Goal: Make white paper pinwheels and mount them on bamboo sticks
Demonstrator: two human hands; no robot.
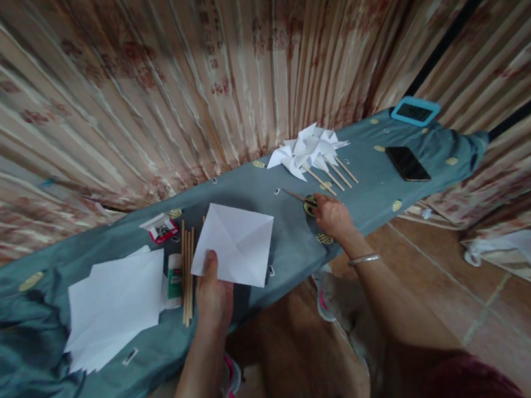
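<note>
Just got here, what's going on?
A person's left hand holds a creased white paper square; the right hand holds scissors, apart from the paper. Beyond the scissors lie white pinwheels. On the left are loose wooden sticks, a green-and-white tube and white sheets.

in front of you hangs a pleated curtain (238, 65) with reddish prints, behind the teal cloth (295, 237) with its yellow motifs. toward your right, a dark phone (407, 163) lies on that cloth, a blue-framed device (414, 113) just beyond it. lower right, you see tiled floor (448, 247).
</note>
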